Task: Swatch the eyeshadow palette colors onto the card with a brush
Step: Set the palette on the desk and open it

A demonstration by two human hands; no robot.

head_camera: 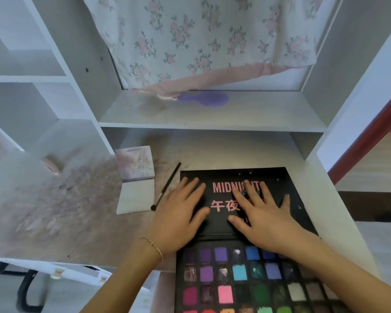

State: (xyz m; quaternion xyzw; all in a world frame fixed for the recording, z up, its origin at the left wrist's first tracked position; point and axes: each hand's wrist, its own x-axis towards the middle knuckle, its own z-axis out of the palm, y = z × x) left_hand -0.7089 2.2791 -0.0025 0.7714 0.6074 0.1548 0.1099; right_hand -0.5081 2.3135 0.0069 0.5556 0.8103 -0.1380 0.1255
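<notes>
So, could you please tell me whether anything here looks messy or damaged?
Yes. The desk is smeared with pinkish and dark powder left of the open swatch card, and several palette pans look cracked or worn through. The brush lies loose between card and palette lid.

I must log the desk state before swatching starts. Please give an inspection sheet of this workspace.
Surface: white desk top, smudged with powder stains.
Job's things: large black eyeshadow palette lying open, lid flat; thin black brush beside small open white card booklet, both left of the lid.
Clutter: purple plastic hairbrush on the shelf; pink object, unclear.
Hands: left hand and right hand flat on the lid, fingers spread.
Cables: nothing seen.
Surroundings: floral cloth hanging behind; white shelf unit.
</notes>
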